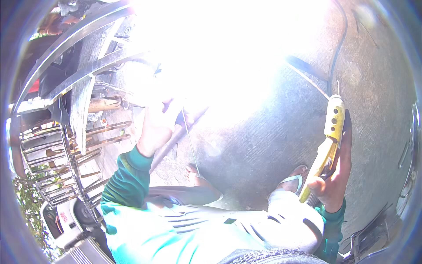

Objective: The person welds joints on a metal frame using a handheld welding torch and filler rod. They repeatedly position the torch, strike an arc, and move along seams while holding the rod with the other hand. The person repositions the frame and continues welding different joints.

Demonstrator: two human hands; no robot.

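Note:
My right hand [332, 180] is wrapped round a yellow welding electrode holder [335, 116] with dark holes along its head. From its jaw a thin welding electrode [307, 79] slants up and left into a very bright white glare. My left hand [158, 121], in a green sleeve, is raised at the left of the glare, its fingertips washed out. Its fingers look bent, and a thin rod [190, 141] slopes down from them toward my foot. Behind this hand runs a dark straight bar [169, 145]. What lies within the glare is hidden.
Curved and straight metal bars [83, 77] form a frame at the left, above a slatted metal rack [66, 163]. A white vehicle [66, 222] stands lower left. A dark cable [337, 48] crosses the concrete floor [373, 132]. Metal pieces [369, 233] lie lower right.

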